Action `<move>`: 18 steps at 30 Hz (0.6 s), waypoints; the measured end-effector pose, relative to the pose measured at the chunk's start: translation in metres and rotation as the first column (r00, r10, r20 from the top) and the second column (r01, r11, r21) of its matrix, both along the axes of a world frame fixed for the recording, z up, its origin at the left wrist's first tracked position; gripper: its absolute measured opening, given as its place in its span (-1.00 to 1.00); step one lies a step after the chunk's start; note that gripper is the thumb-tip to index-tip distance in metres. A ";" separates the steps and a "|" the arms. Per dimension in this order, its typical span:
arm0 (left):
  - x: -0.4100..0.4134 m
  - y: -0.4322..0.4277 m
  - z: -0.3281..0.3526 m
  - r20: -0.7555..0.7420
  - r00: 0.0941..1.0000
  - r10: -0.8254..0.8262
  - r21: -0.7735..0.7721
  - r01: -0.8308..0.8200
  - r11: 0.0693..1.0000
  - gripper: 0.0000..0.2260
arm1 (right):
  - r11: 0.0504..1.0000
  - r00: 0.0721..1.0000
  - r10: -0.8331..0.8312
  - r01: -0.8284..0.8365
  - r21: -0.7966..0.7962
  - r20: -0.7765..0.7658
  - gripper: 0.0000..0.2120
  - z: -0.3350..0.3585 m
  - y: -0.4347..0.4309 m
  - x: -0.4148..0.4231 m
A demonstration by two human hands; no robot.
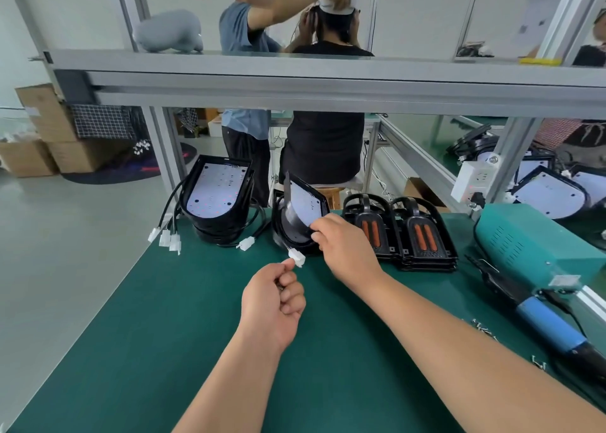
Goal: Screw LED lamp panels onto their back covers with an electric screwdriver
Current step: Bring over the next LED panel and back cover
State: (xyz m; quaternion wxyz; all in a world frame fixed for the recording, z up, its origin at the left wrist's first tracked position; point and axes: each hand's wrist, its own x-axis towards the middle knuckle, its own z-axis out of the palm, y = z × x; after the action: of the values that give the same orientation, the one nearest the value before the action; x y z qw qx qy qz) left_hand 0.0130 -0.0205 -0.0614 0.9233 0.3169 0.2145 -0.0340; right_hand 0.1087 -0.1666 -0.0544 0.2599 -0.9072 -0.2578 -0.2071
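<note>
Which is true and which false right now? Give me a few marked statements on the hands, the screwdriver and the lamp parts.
1. The left hand pinches a white plug. True.
2. The right hand holds the screwdriver. False: it lies on the mat, untouched; the right hand grips the white panel.
3. The white panel is tilted up. True.
4. The covers with orange strips stand left of the left hand. False: they stand right of the right hand.

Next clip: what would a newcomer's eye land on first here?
The two hands at centre: the right hand holds a white LED panel tilted up from its black back cover, while the left hand pinches a white connector. The blue electric screwdriver lies untouched at the far right.
</note>
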 end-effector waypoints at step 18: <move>0.010 0.024 -0.005 0.098 0.925 0.367 0.373 -0.376 0.848 -0.77 | 0.915 0.993 0.071 -0.104 0.390 0.098 -0.74 0.018 -0.057 -0.109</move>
State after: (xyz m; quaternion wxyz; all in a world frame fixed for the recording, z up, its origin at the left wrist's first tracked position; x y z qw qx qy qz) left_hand 0.0225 0.0032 -0.0663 0.8344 0.4447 0.2634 0.1915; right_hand 0.0001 -0.2236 -0.0366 0.4354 -0.8146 -0.2617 -0.2799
